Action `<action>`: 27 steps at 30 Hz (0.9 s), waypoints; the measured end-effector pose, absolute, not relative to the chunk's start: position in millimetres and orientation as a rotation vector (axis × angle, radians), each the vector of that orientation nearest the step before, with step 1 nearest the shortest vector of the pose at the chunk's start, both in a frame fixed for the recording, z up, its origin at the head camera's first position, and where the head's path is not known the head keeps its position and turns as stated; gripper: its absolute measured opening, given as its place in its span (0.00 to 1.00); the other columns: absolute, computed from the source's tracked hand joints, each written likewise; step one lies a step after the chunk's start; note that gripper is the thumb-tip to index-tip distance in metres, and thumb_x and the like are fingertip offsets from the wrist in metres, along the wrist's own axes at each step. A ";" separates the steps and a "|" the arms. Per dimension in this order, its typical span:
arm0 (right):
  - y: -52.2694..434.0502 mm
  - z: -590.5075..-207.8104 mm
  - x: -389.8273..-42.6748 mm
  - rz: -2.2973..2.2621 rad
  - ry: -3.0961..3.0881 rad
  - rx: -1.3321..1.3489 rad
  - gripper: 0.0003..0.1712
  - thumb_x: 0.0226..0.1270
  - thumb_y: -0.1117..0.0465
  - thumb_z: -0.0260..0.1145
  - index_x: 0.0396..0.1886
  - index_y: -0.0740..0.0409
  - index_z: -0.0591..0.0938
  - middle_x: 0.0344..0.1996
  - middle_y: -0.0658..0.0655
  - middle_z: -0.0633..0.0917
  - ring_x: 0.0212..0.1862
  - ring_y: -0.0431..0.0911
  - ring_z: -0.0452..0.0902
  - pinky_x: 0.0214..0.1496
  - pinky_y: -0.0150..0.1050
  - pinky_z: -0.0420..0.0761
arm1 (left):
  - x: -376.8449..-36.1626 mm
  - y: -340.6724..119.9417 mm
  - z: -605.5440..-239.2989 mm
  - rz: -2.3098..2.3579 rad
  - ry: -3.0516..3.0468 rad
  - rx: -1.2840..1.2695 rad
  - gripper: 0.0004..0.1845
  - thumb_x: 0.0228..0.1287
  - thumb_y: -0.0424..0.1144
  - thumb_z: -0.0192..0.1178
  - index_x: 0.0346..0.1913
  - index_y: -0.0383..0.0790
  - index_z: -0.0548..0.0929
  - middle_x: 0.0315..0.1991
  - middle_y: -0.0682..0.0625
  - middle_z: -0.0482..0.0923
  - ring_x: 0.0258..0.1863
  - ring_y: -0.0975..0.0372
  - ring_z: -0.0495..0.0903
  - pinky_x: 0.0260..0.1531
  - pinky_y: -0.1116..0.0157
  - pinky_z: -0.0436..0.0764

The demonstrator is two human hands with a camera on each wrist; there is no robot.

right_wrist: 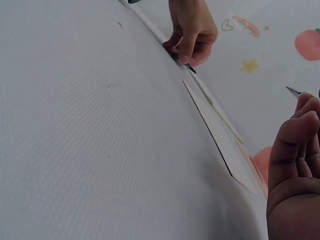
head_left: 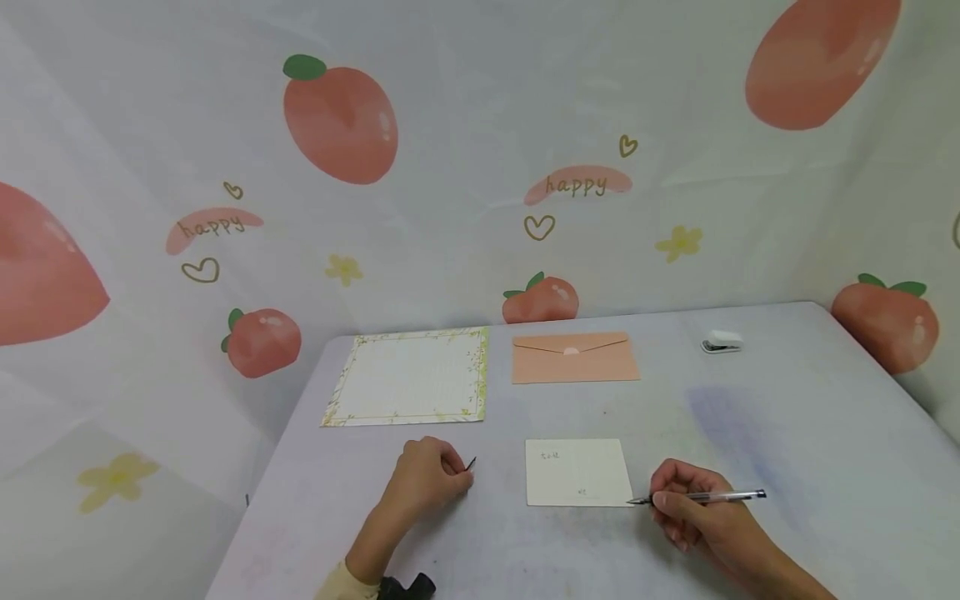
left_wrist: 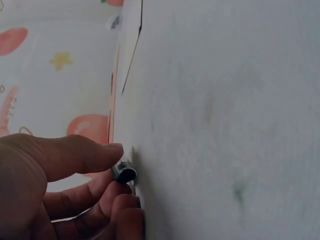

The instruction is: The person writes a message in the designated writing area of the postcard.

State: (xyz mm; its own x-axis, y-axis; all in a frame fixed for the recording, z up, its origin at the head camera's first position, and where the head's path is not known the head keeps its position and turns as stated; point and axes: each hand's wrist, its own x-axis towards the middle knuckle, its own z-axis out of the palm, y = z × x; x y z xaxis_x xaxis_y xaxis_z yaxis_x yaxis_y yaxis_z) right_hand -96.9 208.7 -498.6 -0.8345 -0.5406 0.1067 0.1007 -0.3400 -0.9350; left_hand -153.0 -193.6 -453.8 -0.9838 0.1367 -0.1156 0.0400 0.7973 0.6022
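Right now your right hand (head_left: 701, 510) grips a clear pen (head_left: 705, 497), fingers curled round the barrel, with the shaft lying almost level and pointing left so that its tip sits at the lower right corner of the small white card (head_left: 577, 472). That card lies flat on the pale table (head_left: 787, 417) in front of you, between your two hands, and it carries a few faint written marks near its upper left and a small mark low in the middle; what they say is too small to read. Your left hand (head_left: 427, 482) rests on the table just left of the card, apart from it, with thumb and fingers pinched on a small dark pen cap (left_wrist: 124, 173); the left wrist view shows the cap's open end held against the tabletop between your fingertips (left_wrist: 107, 152). From the right wrist view you see the card's edge (right_wrist: 220, 137) low across the surface and your left hand (right_wrist: 192, 32) beyond it. Farther back on the table lie a sheet of floral-bordered letter paper (head_left: 411, 377), a peach envelope (head_left: 573, 358) just to its right, and a small white object (head_left: 722, 341) well off to the right, too small to identify. A cloth backdrop printed with peaches (head_left: 341, 125) hangs behind.
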 end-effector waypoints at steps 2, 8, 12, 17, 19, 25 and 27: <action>208.7 -497.7 -96.8 -2.210 1.503 -0.566 0.18 0.85 0.76 0.47 0.48 0.55 0.81 0.29 0.47 0.84 0.27 0.61 0.56 0.24 0.55 0.54 | -150.0 -191.1 -450.5 0.945 2.831 0.182 0.07 0.60 0.34 0.78 0.29 0.41 0.88 0.23 0.55 0.82 0.25 0.64 0.78 0.26 0.68 0.79; 205.9 -494.8 -97.8 -2.201 1.521 -0.564 0.18 0.84 0.76 0.49 0.48 0.54 0.81 0.32 0.46 0.87 0.27 0.59 0.59 0.24 0.55 0.55 | -138.0 -181.2 -435.4 1.023 2.783 0.347 0.07 0.63 0.33 0.77 0.33 0.41 0.87 0.27 0.57 0.84 0.27 0.68 0.80 0.29 0.70 0.81; 200.8 -493.1 -98.9 -2.203 1.511 -0.578 0.18 0.84 0.76 0.49 0.48 0.54 0.81 0.32 0.46 0.88 0.26 0.58 0.60 0.24 0.54 0.56 | -129.7 -171.1 -426.7 1.123 2.647 0.482 0.04 0.66 0.32 0.76 0.39 0.40 0.89 0.31 0.58 0.87 0.30 0.70 0.82 0.32 0.71 0.83; 193.2 -490.1 -99.5 -2.203 1.471 -0.580 0.18 0.84 0.75 0.48 0.49 0.55 0.81 0.35 0.47 0.89 0.26 0.53 0.64 0.25 0.49 0.59 | -119.4 -156.8 -418.5 1.272 2.464 0.573 0.05 0.68 0.32 0.74 0.44 0.40 0.92 0.33 0.60 0.88 0.31 0.71 0.83 0.34 0.72 0.85; 190.6 -488.7 -99.0 -2.201 1.435 -0.558 0.18 0.84 0.74 0.47 0.50 0.54 0.81 0.37 0.47 0.89 0.27 0.47 0.69 0.26 0.43 0.65 | -115.5 -151.5 -416.5 1.321 2.413 0.584 0.04 0.69 0.32 0.74 0.44 0.40 0.92 0.33 0.61 0.88 0.30 0.72 0.84 0.33 0.73 0.84; 181.1 -487.2 -96.6 -2.196 1.334 -0.520 0.19 0.84 0.73 0.47 0.51 0.52 0.82 0.40 0.48 0.91 0.35 0.37 0.85 0.36 0.29 0.82 | -106.5 -137.6 -415.7 1.434 2.294 0.614 0.04 0.69 0.32 0.75 0.44 0.38 0.91 0.33 0.61 0.89 0.31 0.73 0.86 0.36 0.73 0.86; 176.9 -487.7 -95.7 -2.197 1.297 -0.532 0.19 0.84 0.73 0.48 0.51 0.53 0.82 0.41 0.49 0.92 0.36 0.37 0.86 0.37 0.29 0.85 | -104.7 -133.7 -416.9 1.459 2.266 0.633 0.05 0.68 0.32 0.75 0.44 0.36 0.91 0.34 0.61 0.89 0.32 0.73 0.86 0.37 0.73 0.87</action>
State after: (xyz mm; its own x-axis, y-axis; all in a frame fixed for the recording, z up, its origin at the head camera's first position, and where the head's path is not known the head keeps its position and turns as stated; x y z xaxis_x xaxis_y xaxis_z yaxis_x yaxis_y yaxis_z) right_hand -95.7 176.9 -487.7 -0.7824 -0.6194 0.0657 0.2417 -0.3992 -0.8844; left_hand -104.7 -133.7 -416.9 -0.8301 0.5538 -0.0656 0.1694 0.3624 0.9165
